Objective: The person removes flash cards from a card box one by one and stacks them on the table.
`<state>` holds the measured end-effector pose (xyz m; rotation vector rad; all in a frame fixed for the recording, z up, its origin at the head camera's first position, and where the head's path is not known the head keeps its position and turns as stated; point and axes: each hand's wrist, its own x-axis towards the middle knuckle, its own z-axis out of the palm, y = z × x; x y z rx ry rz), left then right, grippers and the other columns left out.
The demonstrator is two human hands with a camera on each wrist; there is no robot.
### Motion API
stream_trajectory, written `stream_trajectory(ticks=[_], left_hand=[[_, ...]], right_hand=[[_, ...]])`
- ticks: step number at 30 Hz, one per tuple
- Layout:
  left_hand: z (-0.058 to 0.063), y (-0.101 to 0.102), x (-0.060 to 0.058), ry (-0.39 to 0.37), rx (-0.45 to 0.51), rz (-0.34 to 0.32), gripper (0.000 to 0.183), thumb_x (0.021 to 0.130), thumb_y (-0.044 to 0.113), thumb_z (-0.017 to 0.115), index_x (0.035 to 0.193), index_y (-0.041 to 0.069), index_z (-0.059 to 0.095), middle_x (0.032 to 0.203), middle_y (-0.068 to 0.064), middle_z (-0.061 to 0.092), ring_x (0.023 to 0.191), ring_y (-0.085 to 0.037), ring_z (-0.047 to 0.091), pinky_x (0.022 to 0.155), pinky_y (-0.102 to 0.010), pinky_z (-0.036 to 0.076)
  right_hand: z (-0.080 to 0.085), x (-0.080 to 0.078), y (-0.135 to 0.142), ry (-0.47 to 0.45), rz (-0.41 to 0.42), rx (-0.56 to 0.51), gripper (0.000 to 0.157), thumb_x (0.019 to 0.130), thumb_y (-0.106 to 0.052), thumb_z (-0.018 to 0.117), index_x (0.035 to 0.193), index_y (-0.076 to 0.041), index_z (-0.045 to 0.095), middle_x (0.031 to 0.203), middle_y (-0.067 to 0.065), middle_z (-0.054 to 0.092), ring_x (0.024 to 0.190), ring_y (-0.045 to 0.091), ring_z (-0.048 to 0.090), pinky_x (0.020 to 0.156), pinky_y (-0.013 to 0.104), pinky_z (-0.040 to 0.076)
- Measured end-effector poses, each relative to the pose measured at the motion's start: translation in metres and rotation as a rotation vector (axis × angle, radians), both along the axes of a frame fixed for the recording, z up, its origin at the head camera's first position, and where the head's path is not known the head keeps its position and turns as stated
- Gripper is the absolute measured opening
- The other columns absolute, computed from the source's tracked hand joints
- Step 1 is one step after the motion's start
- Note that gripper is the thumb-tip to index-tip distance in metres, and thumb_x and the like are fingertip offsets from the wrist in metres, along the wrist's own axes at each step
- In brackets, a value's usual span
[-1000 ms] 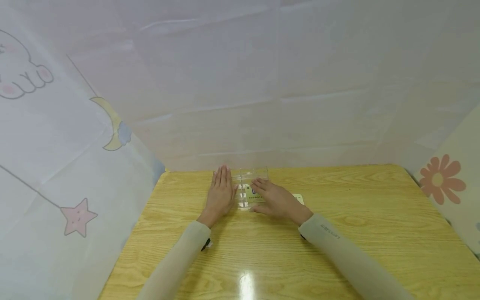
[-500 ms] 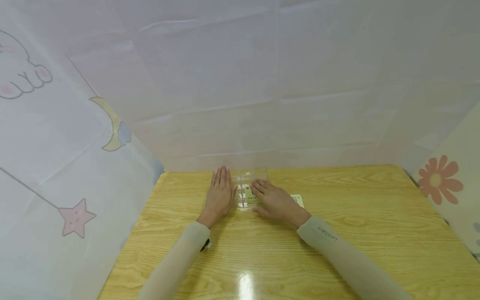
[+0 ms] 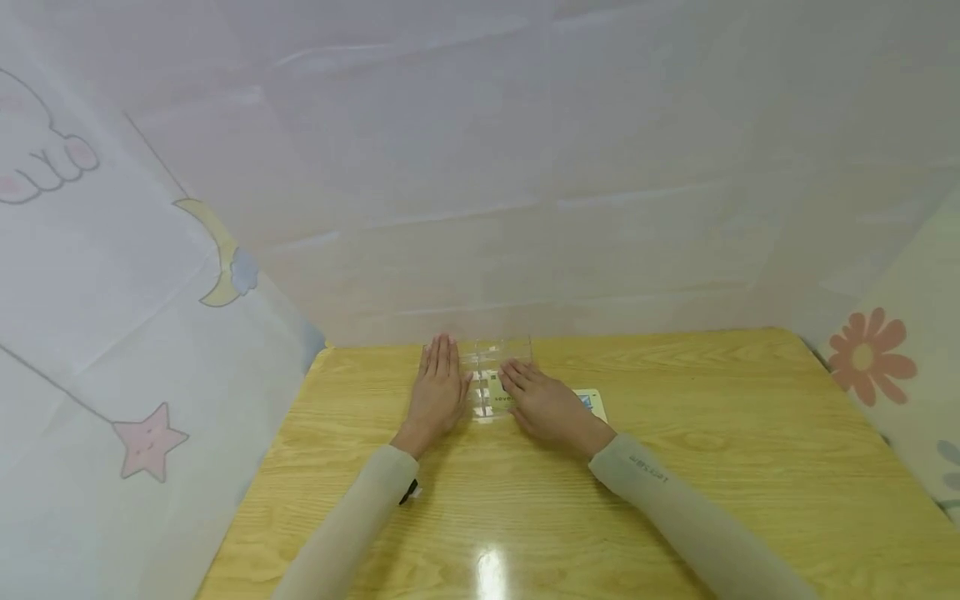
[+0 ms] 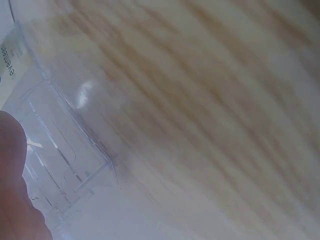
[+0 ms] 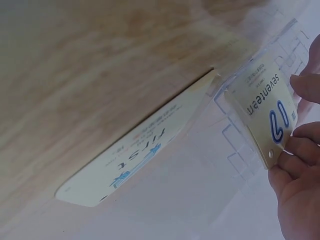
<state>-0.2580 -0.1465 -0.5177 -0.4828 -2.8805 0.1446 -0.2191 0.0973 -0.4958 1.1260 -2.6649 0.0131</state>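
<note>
A clear plastic tray with compartments (image 3: 480, 408) lies at the back of the table. My left hand (image 3: 438, 392) rests flat over its left part, fingers straight; in the left wrist view a bit of that hand shows beside the tray's corner. In the tray's right part is a pale yellow card (image 5: 262, 105) printed "seventeen" and 17. My right hand (image 3: 551, 404) lies over this card with its fingers extended, and the right wrist view has its fingertips at the card's edge. A second card (image 5: 135, 150), printed "first", lies right of the tray, partly behind my right hand in the head view.
The wood-grain table (image 3: 675, 467) stretches forward and to both sides of the tray. A pale fabric-like backdrop (image 3: 450, 208) rises right behind the table's back edge, with printed cartoon figures on the side panels.
My right hand has shifted slightly over the seventeen card and its thumb has drawn in, covering more of the card. The first card shows a little more. My left hand stays in place.
</note>
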Motion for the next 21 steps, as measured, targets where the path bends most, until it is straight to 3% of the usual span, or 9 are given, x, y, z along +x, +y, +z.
stream_trajectory(ticks=[8,21], left_hand=[[0.0007,-0.0001,0.0024,0.014,0.017,-0.003,0.071,0.115,0.040,0.033,0.165,-0.007,0.014,0.175,-0.026,0.015,0.165,-0.039,0.016,0.137,-0.049,0.010],[0.0051,0.0009,0.0076,-0.011,0.040,-0.001,0.071,0.115,0.039,0.033,0.165,-0.008,0.013,0.175,-0.027,0.015,0.165,-0.040,0.014,0.137,-0.051,0.011]], right_hand=[[-0.0010,0.0007,-0.0015,0.016,0.001,-0.001,0.060,0.105,-0.025,0.066,0.154,0.003,0.048,0.162,0.022,0.047,0.154,0.035,0.044,0.127,0.047,0.039],[-0.0006,0.0059,-0.0003,0.032,0.035,-0.099,0.056,0.100,-0.021,0.072,0.148,0.004,0.057,0.155,0.021,0.056,0.145,0.035,0.055,0.118,0.046,0.049]])
